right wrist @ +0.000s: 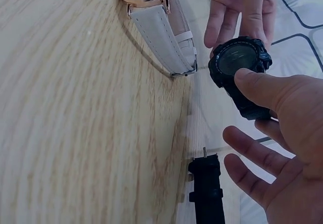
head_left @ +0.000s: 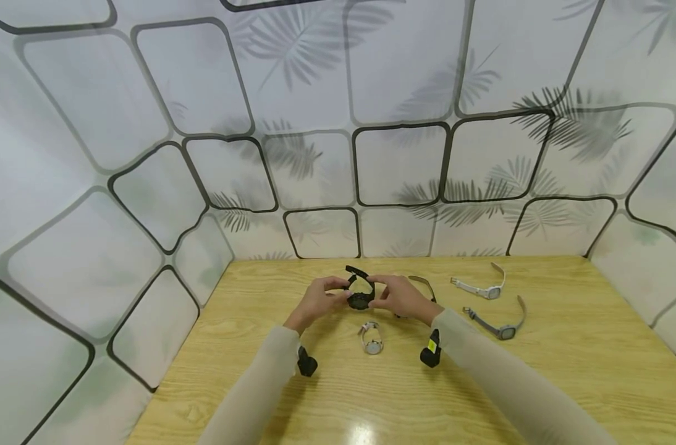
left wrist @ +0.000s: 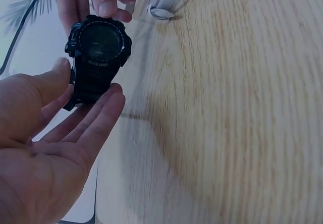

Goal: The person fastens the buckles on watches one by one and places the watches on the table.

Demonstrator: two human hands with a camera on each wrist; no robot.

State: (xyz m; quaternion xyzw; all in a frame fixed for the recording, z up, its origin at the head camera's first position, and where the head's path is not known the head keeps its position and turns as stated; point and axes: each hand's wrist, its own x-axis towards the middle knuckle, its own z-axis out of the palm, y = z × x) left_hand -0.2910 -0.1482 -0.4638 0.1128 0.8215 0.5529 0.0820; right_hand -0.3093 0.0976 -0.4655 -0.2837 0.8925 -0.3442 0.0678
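A black digital sport watch [head_left: 360,301] is held up between both hands above the far part of the table, its round face toward the person. My left hand [head_left: 319,300] grips it from the left, with thumb and fingers about the strap in the left wrist view. From the right, my right hand [head_left: 400,296] pinches it; in the right wrist view the thumb presses the edge of the case [right wrist: 237,57]. Nearer the person stands a watch with a pale strap and rose-gold case [head_left: 373,347]. Partly hidden behind the right hand lies a dark-strapped watch [head_left: 424,282].
To the right lie a white-strapped watch [head_left: 492,292] and a grey-strapped watch [head_left: 507,332], both with rectangular faces. All are on a wood-grain table [head_left: 583,346]. A patterned curtain [head_left: 399,167] hangs along its back and sides.
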